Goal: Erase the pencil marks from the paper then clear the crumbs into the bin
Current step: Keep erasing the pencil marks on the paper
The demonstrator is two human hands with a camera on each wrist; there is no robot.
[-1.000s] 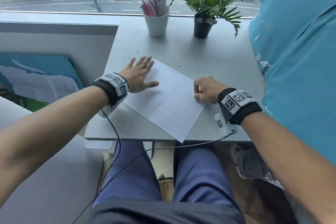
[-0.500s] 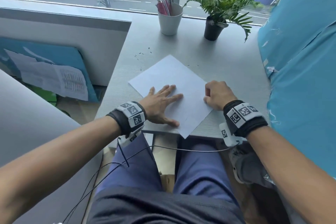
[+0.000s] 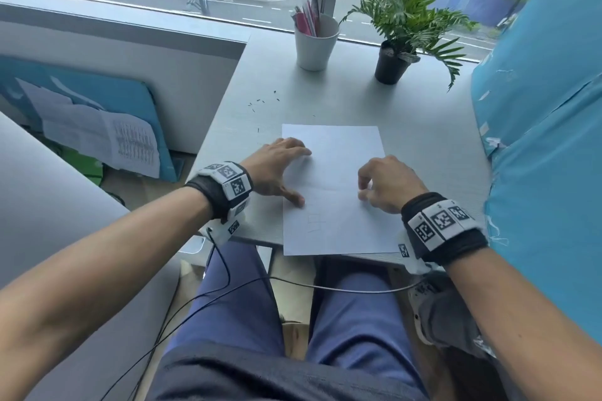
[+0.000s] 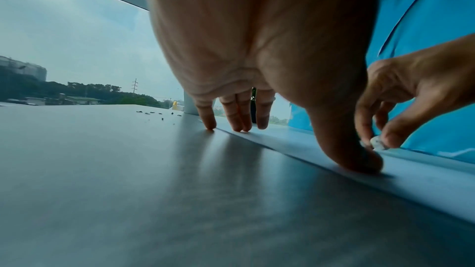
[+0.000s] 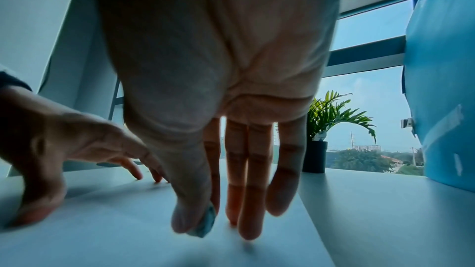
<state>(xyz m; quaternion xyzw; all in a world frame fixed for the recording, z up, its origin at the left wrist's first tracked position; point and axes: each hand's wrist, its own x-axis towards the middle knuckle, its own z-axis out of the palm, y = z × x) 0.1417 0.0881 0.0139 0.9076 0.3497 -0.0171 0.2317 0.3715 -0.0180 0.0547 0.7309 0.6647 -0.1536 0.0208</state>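
Paper [image 3: 338, 172] lies flat on the worktop [image 3: 423, 127], its near edge overhanging the worktop's front edge a little. Faint pencil marks [image 3: 316, 221] show on the paper's near-left part; more faint lines toward the paper's middle, too dim to read

Left hand [image 3: 277, 169]: fingers spread and straight, tips and thumb pressing on the paper's left edge, pinning the sheet. Grasps nothing

Right hand [image 3: 387, 184]: over the paper's right half, thumb and forefinger pinching a small eraser [image 5: 205, 222]. In the right wrist view the eraser's tip sits at or just above the paper; contact cannot be confirmed. Other fingers hang straight beside it

Dark crumbs [image 3: 264, 101] scattered on the worktop beyond the paper's far-left corner, between paper and cup [image 3: 314, 45]. Plant pot [image 3: 391, 67] stands beyond the paper's far-right corner. No bin in any view

Judgement: step in hand is erasing, early stage; marks on the near-left of the paper look untouched. Crumb clearing not yet begun

Next move calls for: bring the eraser toward the marks on the paper's near-left, rub with short strokes under light pressure, left hand pinning the sheet close to the rubbed spot so it does not buckle or slide off the front edge. The bin must be located before sweeping
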